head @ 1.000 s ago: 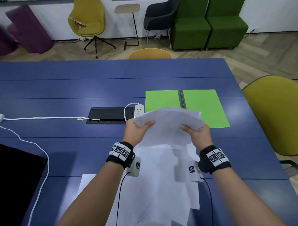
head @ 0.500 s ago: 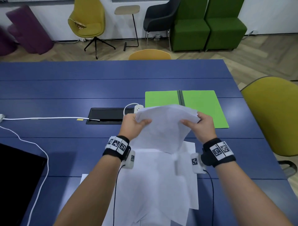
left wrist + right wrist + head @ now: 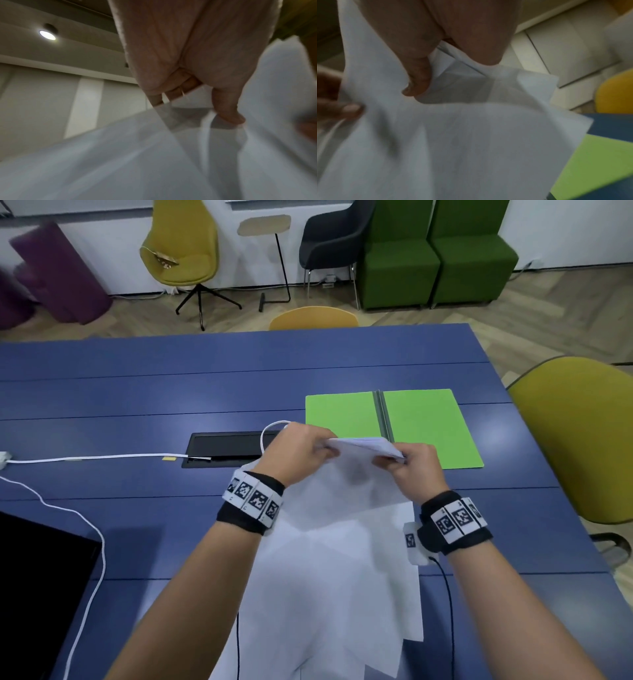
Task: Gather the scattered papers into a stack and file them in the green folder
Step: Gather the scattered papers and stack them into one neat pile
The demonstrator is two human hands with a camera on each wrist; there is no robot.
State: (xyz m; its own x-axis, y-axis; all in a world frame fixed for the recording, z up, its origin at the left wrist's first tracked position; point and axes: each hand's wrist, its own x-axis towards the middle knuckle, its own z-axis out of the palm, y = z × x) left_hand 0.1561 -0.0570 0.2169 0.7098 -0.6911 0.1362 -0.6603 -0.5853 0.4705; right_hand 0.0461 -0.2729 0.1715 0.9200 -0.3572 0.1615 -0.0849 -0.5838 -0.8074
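Both hands hold a loose bundle of white papers (image 3: 346,494) upright above the blue table. My left hand (image 3: 301,451) pinches its upper left edge; thumb and curled fingers on the sheets show in the left wrist view, on the papers (image 3: 154,155). My right hand (image 3: 409,469) grips the upper right edge, its thumb pressed on the papers (image 3: 471,135). The sheets hang unevenly, their lower corners fanned out towards me. The green folder (image 3: 424,426) lies open and flat just beyond the hands; its near corner (image 3: 597,166) shows under the papers.
A black cable hatch (image 3: 226,448) with a white cord (image 3: 102,457) lies left of the hands. A black panel (image 3: 37,587) is at the near left. A yellow chair (image 3: 582,440) stands at the table's right edge, another chair back (image 3: 313,318) at the far edge.
Both hands have moved closer together at the top of the bundle, and the top edges of the sheets have drawn in narrower. The bundle hangs more upright than a second ago.
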